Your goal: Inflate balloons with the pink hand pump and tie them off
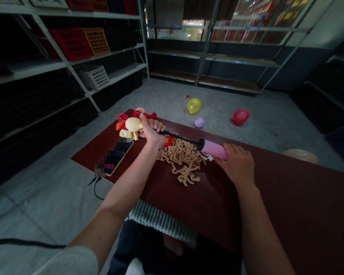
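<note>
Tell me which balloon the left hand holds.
The plump cream balloon in the left hand; the yellow, purple and red ones lie on the floor, limp ones on the table.

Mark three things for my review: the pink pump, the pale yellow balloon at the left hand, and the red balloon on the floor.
Pink pump (214, 149): head view, on its barrel.
Pale yellow balloon (133, 124): head view, on its rounded end.
Red balloon (241, 117): head view, mid-body.

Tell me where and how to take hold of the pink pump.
Probably best by the pink barrel, coming from the right, fingers curled around it like the right hand: it is thick and rounded, whereas the black rod is thin and the left hand occupies the opposite end.
</note>
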### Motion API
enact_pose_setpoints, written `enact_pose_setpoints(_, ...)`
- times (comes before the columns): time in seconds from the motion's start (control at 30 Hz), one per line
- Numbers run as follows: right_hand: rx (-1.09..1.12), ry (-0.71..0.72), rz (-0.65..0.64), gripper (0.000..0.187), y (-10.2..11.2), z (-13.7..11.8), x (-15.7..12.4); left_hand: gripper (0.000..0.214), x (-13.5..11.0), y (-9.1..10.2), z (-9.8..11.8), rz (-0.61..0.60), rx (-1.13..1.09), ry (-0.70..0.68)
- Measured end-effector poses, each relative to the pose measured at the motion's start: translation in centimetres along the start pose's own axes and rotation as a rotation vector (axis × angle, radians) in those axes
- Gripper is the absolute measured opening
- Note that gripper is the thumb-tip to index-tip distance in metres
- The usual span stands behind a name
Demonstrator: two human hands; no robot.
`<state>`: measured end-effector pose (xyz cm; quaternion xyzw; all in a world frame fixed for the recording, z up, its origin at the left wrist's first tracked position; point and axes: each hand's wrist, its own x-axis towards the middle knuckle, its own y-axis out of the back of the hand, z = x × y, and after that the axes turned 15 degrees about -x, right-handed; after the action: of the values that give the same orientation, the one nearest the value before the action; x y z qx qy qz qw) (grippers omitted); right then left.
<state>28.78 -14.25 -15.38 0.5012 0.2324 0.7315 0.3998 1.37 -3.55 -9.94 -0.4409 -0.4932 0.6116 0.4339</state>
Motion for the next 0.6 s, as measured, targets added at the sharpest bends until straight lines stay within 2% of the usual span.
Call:
enact_pose_setpoints(0.2, 0.005, 0.065, 0.005, 0.040, 2.0, -1.8, 0.5, 0.059, 0.7, 0.4, 0.2, 0.054, -0.021, -0.003)
enact_pose_setpoints(0.6, 0.046, 0.098, -0.020, 0.033, 4.0, -5.6, 1.0, 0.024, -2.8, 0.7, -3.4, 0.088, 0.030, 0.123)
